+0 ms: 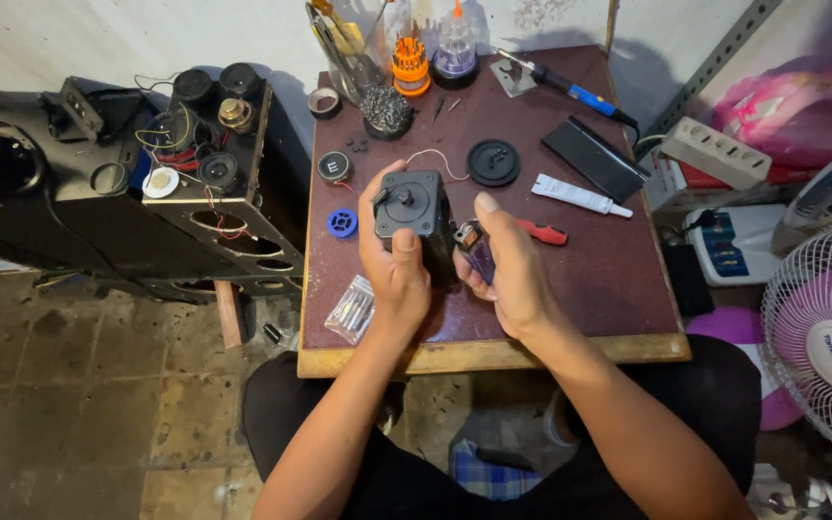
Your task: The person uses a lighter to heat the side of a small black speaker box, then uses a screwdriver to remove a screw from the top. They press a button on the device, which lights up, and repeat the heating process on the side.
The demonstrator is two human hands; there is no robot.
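My left hand (pixel 392 265) grips a black boxy motor housing (pixel 414 207) with a short shaft on top, held just above the dark red tabletop (pixel 609 279). A thin red and white wire (pixel 432 156) trails from it toward the back. My right hand (pixel 512 270) holds a small purple lighter (pixel 474 248) right beside the housing, thumb raised near its upper right corner. A red-handled tool (pixel 543 232) lies just behind my right hand.
On the table are a black round cap (pixel 493 162), a white tube (pixel 580 195), a black flat case (pixel 594 157), a blue gear (pixel 342 223), a soldering iron (pixel 565 85) and a small plastic bag (pixel 351 310). A black speaker cabinet (pixel 175 173) stands left, a fan (pixel 825 337) right.
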